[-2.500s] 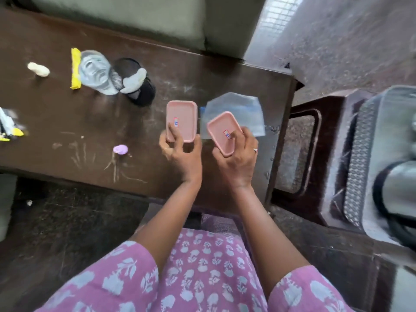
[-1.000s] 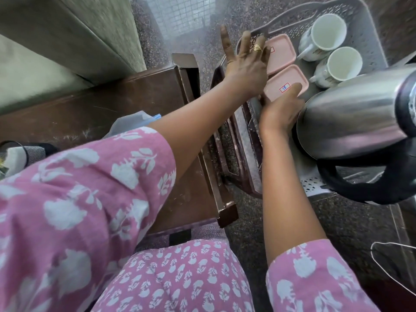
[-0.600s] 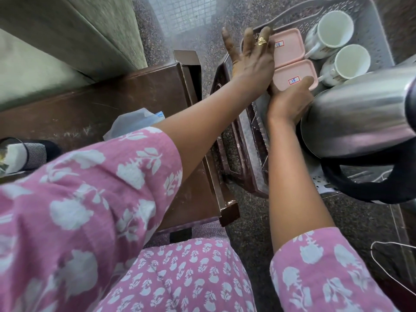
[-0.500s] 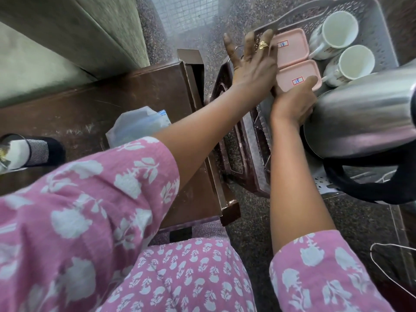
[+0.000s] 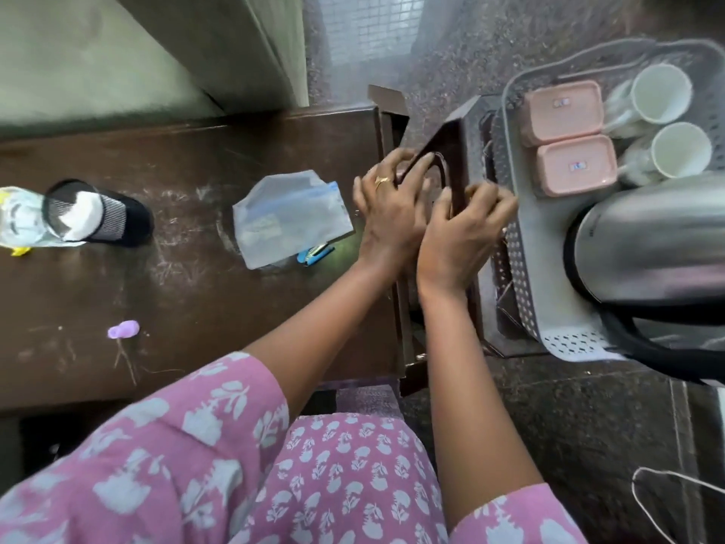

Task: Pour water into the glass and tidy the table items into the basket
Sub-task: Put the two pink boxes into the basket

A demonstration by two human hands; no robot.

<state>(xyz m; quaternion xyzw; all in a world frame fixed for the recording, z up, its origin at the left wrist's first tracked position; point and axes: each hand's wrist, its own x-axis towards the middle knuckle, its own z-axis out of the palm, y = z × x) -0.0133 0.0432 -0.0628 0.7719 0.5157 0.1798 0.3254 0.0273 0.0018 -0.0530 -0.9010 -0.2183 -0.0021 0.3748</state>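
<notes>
**Overhead view.** Bench (image 5: 204,359), left half of the frame: one clear zip pouch (image 5: 290,217) near its right end; one blue stapler (image 5: 315,254) at the pouch's lower edge; one small purple piece (image 5: 123,330) at lower left; one black mesh cup (image 5: 106,219) at the left edge, holding one white object, just beside one clear plastic container (image 5: 19,221).

Grey perforated basket (image 5: 514,249), right of the frame, resting on one dark brown stool (image 5: 451,147). It holds two pink lidded boxes, touching, the upper pink box (image 5: 561,111) and the lower pink box (image 5: 576,164); two white mugs to their right, the upper mug (image 5: 663,92) and the lower mug (image 5: 680,155); one steel kettle (image 5: 647,237) covers its lower right part.

Left hand (image 5: 388,217) and right hand (image 5: 459,241) lie side by side between bench and basket, over the stool's frame; the fingers are bent at the frame bar and blurred, and whether they clasp it cannot be told.
</notes>
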